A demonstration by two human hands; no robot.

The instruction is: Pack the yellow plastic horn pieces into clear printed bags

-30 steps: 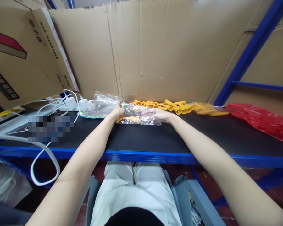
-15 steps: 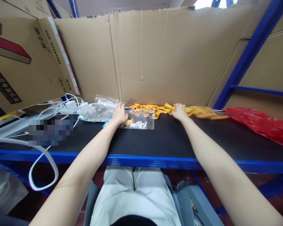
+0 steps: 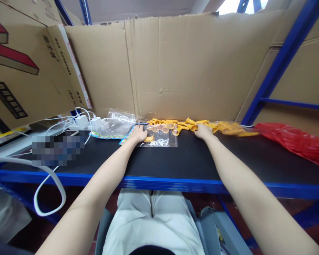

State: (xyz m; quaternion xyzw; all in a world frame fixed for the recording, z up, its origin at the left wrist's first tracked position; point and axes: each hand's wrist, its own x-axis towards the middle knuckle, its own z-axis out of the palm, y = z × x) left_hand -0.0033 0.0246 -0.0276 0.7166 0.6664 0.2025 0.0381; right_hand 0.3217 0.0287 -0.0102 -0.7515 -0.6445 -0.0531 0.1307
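My left hand is closed on the left end of a clear plastic bag with a bright blue printed edge. One orange trumpet-shaped plastic piece shows inside the bag, just right of my fingers. Behind and beside the bag lies a row of similar orange pieces, with flared ends. At the right part of this row, my right hand curls its fingers on one of the pieces; the fingers partly hide it.
More orange pieces in clear wrap lie right of my hand, then a red plastic bag. Another clear bag, white chargers with cables and a blurred-out item are at left. Cardboard stands behind the black tabletop.
The whole view has shifted slightly. My left hand and the clear bag have moved a little to the right. My right hand stays among the orange pieces, with its fingers slightly shifted.
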